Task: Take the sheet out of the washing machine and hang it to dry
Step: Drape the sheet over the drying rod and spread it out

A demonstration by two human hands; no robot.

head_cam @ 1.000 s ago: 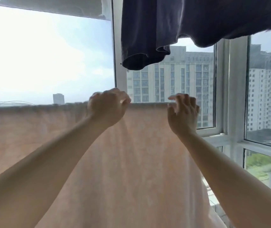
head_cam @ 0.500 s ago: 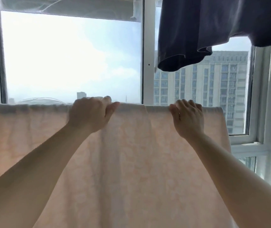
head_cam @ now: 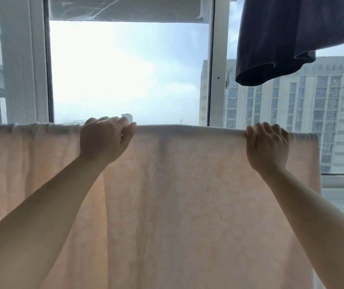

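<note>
My left hand [head_cam: 104, 140] and right hand [head_cam: 268, 147] each curl over the top fold of the sheet [head_cam: 187, 195], gripping it where it drapes over a line I cannot see. If I tug unevenly, the damp cloth may slide off sideways or bunch at the left, where it is already gathered. It is thin, pale peach, softly mottled, letting light through. A dark garment [head_cam: 281, 38] hangs above on the right, before the window frame [head_cam: 217, 69].
</note>
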